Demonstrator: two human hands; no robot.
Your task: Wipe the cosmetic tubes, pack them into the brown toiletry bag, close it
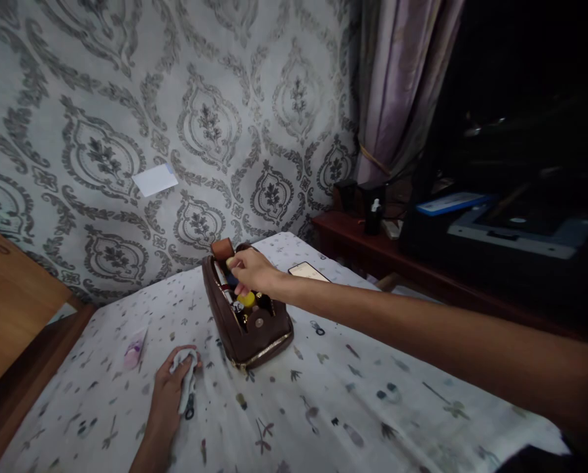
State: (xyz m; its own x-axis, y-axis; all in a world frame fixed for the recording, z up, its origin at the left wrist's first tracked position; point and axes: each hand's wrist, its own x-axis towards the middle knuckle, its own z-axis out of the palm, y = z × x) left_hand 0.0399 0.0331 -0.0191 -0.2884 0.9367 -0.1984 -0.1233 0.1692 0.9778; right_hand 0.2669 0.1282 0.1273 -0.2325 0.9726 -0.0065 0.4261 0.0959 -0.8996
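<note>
Cloth is held bunched in left hand; judged light, limp. Right hand is curled over open bag; grip can't be told. Bag, below right hand, likely soft-sided, weighted; best held by both sides.

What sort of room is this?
Likely a room in a home, perhaps a bedroom: damask-patterned wallpaper, a tied-back mauve curtain and a plant-printed white cloth over the surface.
</note>
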